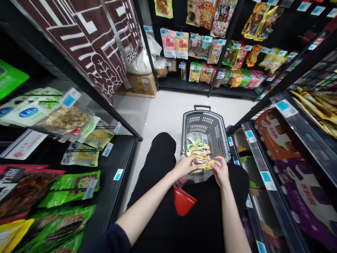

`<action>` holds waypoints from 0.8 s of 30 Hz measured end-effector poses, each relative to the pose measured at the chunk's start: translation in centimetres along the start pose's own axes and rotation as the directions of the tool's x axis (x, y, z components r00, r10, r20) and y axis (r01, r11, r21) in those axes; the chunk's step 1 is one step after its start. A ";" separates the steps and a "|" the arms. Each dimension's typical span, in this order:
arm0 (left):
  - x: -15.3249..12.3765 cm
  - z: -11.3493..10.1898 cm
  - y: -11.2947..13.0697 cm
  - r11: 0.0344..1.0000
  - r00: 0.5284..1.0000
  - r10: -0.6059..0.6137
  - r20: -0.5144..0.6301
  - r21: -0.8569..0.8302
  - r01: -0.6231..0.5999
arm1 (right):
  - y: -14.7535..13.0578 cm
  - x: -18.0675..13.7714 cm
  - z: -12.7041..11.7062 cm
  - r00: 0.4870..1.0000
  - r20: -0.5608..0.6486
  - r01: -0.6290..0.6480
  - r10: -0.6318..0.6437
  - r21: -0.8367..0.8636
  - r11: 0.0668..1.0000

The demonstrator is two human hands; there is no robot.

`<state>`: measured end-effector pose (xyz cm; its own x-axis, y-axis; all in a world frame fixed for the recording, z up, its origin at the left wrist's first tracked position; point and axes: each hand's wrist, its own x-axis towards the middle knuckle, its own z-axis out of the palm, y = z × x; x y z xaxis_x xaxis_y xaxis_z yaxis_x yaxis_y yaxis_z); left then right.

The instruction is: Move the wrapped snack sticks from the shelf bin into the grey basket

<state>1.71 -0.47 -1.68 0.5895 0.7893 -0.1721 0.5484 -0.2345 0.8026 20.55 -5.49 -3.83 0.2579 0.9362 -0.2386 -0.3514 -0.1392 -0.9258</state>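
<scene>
A grey plastic shopping basket (202,123) stands on the floor in front of my knees. Inside it lies a heap of small yellow and green snack packets (198,149). My left hand (185,164) reaches over the near rim, fingers curled on the packets. My right hand (220,170) is beside it, fingers pinched on a small yellow packet (206,166) between the two hands. A red scoop (183,199) rests on my lap just below the hands.
I crouch in a narrow shop aisle. Black shelves with hanging snack bags (65,119) stand left, more shelves (289,140) right and ahead. A brown patterned curtain (86,45) hangs at the upper left above a cardboard box (142,83).
</scene>
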 end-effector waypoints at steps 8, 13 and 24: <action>0.2 -0.5 0.3 0.979 0.955 0.119 0.273 -0.193 -0.067 | -0.1 0.6 -0.9 0.992 -0.123 -0.006 0.015 0.073 0.997; -0.4 -0.8 0.7 0.945 0.884 0.180 0.432 -0.324 -0.034 | -0.4 0.7 -1.4 0.984 -0.176 0.009 0.009 0.100 0.995; -1.0 -1.3 1.0 0.583 0.695 0.301 0.653 -0.703 0.409 | -0.9 1.0 -3.0 0.982 -0.185 0.001 0.024 0.133 0.991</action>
<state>0.87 -0.72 0.03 0.9621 0.1067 -0.2510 0.1435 0.5845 0.7986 23.79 -5.35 -4.16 0.4116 0.8568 -0.3106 -0.4677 -0.0939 -0.8789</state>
